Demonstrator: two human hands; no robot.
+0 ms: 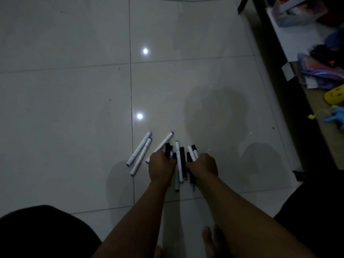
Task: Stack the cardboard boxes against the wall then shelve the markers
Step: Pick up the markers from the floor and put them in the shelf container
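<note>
From the head view, the person crouches over a pale, glossy tiled floor (74, 108) that mirrors two ceiling lights, both bare forearms reaching out to a scatter of markers (179, 164) lying near the middle of the scene. The left hand (162, 167) has its grip curled down around a few dark-barrelled markers at the left of the pile, fingers wrapped tight over them; the right hand (203, 165) is likewise clamped on a small bunch, two white barrels and a black one poking out beyond the knuckles. They seem to be held this way to rake the loose ones together into handfuls, sensible for slim, smooth plastic cylinders that would roll on polished tile. Between the hands a long white marker with a green cap (178, 161) and a black marker (182, 162) lie side by side, untouched. Further left, apart from the pile, a pair of white markers (140, 152) with bluish ends rest almost parallel, and another white one (163, 144) slants toward the left hand. On the right runs a low dark-edged shelf (275, 53) cluttered with bags and toys, likely where the markers will go. No cardboard boxes show here, so I judge the stacking is behind and the gathering is under way. The room is dim, so the cap colours are hard to read.
</note>
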